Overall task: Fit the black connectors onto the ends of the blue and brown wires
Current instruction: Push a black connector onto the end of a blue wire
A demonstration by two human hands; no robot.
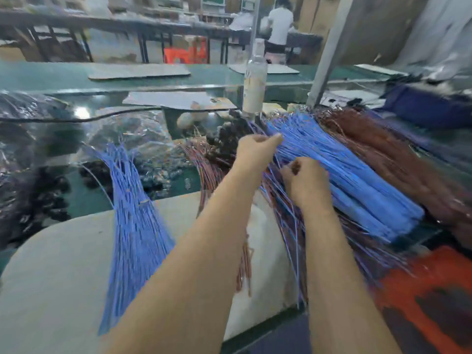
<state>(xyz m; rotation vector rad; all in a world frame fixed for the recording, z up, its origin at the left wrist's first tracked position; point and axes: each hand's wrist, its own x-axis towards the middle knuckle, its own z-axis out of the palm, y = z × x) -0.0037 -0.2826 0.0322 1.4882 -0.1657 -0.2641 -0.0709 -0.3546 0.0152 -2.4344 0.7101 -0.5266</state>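
A thick bundle of blue wires (339, 175) lies at the right, with a brown wire bundle (398, 159) beside it. Another blue bundle (135, 226) lies on the white pad (58, 264) at the left. My left hand (258, 149) pinches thin wire at the near end of the right blue bundle. My right hand (306, 182) has curled fingers and holds a small dark piece, likely a black connector; blur hides the detail. A pile of black connectors (227, 139) sits beyond my left hand. Mixed blue and brown wires (283, 213) run under my wrists.
Clear plastic bags of dark parts (33, 154) fill the left. A tall bottle (254, 80) and a metal post (329, 52) stand behind the wires. Cardboard sheets (178, 99) lie on the green bench. A red-orange cloth (421, 297) is at lower right. A person sits far back.
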